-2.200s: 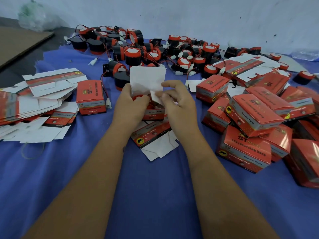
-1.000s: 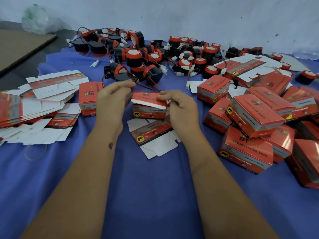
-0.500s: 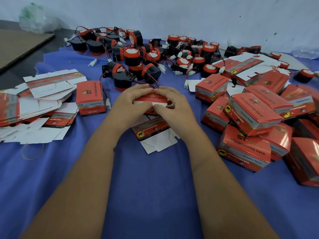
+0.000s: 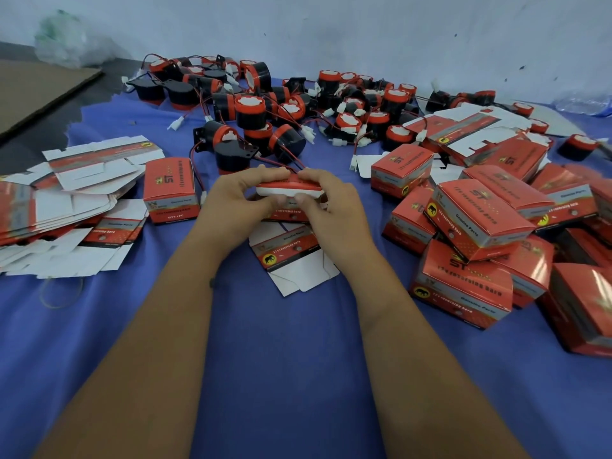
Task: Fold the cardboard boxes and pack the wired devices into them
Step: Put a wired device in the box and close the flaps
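A red cardboard box (image 4: 288,193) sits at the centre of the blue cloth, gripped from both sides. My left hand (image 4: 236,202) holds its left end and my right hand (image 4: 326,207) its right end, thumbs on the white edge of the lid flap, which lies nearly down. The box's contents are hidden. Beneath it lies a flat unfolded box (image 4: 293,260). Several black-and-red wired devices (image 4: 251,111) lie heaped behind the box, the nearest one (image 4: 231,150) just beyond my fingers.
A stack of flat box blanks (image 4: 66,200) lies at the left, with one closed box (image 4: 170,188) beside it. Several closed red boxes (image 4: 480,220) are piled at the right. A cardboard sheet (image 4: 36,91) and a plastic bag (image 4: 66,41) are at the far left.
The box's tall white lid flap stood up, then my hands folded it down. Both hands came together over the box and now press the lid along its front edge.
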A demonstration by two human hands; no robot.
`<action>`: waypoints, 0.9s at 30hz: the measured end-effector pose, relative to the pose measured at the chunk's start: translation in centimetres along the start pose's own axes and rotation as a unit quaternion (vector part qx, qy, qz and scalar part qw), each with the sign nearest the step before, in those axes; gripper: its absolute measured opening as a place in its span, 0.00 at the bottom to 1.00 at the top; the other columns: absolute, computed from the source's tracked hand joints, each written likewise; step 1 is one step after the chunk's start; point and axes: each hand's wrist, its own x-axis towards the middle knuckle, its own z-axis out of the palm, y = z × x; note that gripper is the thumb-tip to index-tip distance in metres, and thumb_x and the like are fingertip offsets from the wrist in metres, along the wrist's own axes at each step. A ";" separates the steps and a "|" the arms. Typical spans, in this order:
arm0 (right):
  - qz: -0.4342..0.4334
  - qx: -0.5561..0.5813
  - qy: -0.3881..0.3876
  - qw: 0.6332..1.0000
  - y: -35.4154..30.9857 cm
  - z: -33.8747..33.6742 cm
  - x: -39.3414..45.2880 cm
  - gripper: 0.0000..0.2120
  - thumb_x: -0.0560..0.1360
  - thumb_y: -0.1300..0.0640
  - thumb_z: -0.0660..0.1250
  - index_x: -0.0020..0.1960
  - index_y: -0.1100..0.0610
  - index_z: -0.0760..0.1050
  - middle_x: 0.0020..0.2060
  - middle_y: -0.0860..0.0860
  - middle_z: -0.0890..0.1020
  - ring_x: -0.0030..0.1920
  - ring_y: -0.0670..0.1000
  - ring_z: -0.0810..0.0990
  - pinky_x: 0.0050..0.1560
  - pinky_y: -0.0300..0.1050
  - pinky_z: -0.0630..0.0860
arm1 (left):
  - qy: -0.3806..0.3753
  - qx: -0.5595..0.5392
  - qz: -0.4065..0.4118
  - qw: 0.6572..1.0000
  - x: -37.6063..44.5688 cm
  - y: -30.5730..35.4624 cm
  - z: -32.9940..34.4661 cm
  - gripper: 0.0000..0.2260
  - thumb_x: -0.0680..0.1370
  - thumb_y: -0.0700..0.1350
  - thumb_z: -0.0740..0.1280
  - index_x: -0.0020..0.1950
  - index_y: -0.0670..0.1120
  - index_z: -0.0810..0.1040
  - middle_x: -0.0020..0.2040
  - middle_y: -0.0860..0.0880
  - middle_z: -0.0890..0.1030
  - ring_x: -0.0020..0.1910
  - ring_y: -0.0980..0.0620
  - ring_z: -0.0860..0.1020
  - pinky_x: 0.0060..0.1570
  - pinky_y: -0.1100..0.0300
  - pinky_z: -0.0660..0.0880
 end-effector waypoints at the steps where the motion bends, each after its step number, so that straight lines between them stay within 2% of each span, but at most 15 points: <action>1: 0.008 0.007 0.000 1.000 -0.1 0.0 0.0 0.15 0.79 0.55 0.65 0.65 0.50 0.73 0.59 0.51 0.78 0.60 0.54 0.74 0.58 0.55 0.76 | 0.013 -0.028 -0.008 0.999 0.0 0.0 0.0 0.14 0.76 0.40 0.72 0.59 0.54 0.81 0.56 0.60 0.80 0.56 0.64 0.79 0.53 0.70 0.77; 5: 0.018 0.020 0.008 1.000 -0.5 -0.1 -0.1 0.11 0.79 0.52 0.65 0.61 0.46 0.73 0.54 0.52 0.78 0.56 0.54 0.77 0.53 0.56 0.78 | 0.040 -0.124 -0.042 0.991 0.1 -0.2 0.1 0.10 0.76 0.39 0.72 0.53 0.53 0.83 0.55 0.51 0.83 0.50 0.55 0.83 0.45 0.64 0.80; 9: 0.020 0.040 0.013 0.999 -0.9 -0.3 -0.3 0.08 0.80 0.54 0.64 0.58 0.46 0.73 0.51 0.50 0.80 0.54 0.55 0.77 0.51 0.57 0.78 | 0.041 -0.172 -0.045 0.983 0.2 -0.5 0.0 0.11 0.78 0.36 0.69 0.57 0.47 0.82 0.56 0.47 0.83 0.54 0.52 0.83 0.47 0.64 0.79; 11: 0.021 0.055 0.016 0.998 -0.9 -0.5 -0.4 0.07 0.80 0.55 0.64 0.57 0.47 0.74 0.49 0.47 0.81 0.49 0.48 0.79 0.48 0.52 0.80 | 0.045 -0.189 -0.052 0.979 0.3 -0.7 0.1 0.11 0.78 0.36 0.68 0.58 0.46 0.81 0.56 0.47 0.84 0.54 0.51 0.83 0.47 0.63 0.79; 13: 0.024 0.077 0.017 0.997 -1.0 -0.7 -0.4 0.06 0.80 0.56 0.63 0.55 0.46 0.75 0.46 0.44 0.81 0.43 0.39 0.79 0.42 0.42 0.80 | 0.054 -0.208 -0.066 0.974 0.4 -0.8 0.2 0.10 0.78 0.37 0.69 0.58 0.46 0.81 0.55 0.46 0.84 0.55 0.50 0.83 0.49 0.60 0.80; 16: 0.035 0.099 0.010 0.994 -1.2 -0.8 -0.6 0.07 0.80 0.57 0.64 0.52 0.45 0.75 0.45 0.42 0.80 0.40 0.36 0.77 0.39 0.36 0.78 | 0.073 -0.216 -0.075 0.971 0.5 -0.9 0.2 0.09 0.77 0.39 0.70 0.55 0.46 0.82 0.53 0.48 0.85 0.55 0.49 0.83 0.50 0.57 0.81; 19: 0.041 0.105 0.012 0.994 -1.3 -1.1 -0.6 0.08 0.80 0.58 0.64 0.50 0.45 0.75 0.46 0.40 0.79 0.40 0.36 0.77 0.41 0.38 0.79 | 0.064 -0.220 -0.060 0.972 0.3 -0.8 0.2 0.07 0.75 0.38 0.71 0.51 0.47 0.83 0.53 0.51 0.85 0.56 0.51 0.82 0.50 0.59 0.80; 21: 0.047 0.111 0.012 0.993 -1.3 -1.3 -0.5 0.07 0.79 0.61 0.65 0.48 0.48 0.76 0.53 0.40 0.79 0.44 0.39 0.77 0.46 0.39 0.78 | 0.047 -0.200 -0.045 0.978 0.1 -0.8 0.2 0.08 0.75 0.35 0.70 0.47 0.47 0.83 0.55 0.52 0.84 0.59 0.53 0.80 0.50 0.62 0.79; 23: 0.055 0.127 0.007 0.990 -1.3 -1.5 -0.5 0.08 0.78 0.63 0.66 0.46 0.50 0.76 0.61 0.44 0.77 0.49 0.42 0.77 0.51 0.41 0.78 | 0.030 -0.153 -0.025 0.987 0.0 -0.7 0.3 0.10 0.75 0.34 0.71 0.45 0.49 0.83 0.55 0.54 0.82 0.61 0.60 0.78 0.51 0.66 0.78; 25: 0.059 0.135 0.004 0.989 -1.3 -1.6 -0.5 0.10 0.78 0.64 0.67 0.43 0.49 0.76 0.64 0.46 0.77 0.51 0.43 0.77 0.54 0.42 0.77 | 0.011 -0.092 0.000 0.996 -0.1 -0.6 0.3 0.10 0.74 0.34 0.73 0.46 0.50 0.83 0.56 0.57 0.81 0.59 0.69 0.76 0.52 0.71 0.75; 27: 0.060 0.141 0.003 0.988 -1.4 -1.6 -0.5 0.11 0.78 0.64 0.66 0.41 0.50 0.76 0.65 0.47 0.77 0.52 0.41 0.77 0.54 0.38 0.76 | 0.010 -0.042 0.020 0.999 -0.2 -0.5 0.3 0.10 0.73 0.34 0.74 0.48 0.49 0.82 0.57 0.58 0.80 0.57 0.73 0.74 0.53 0.75 0.73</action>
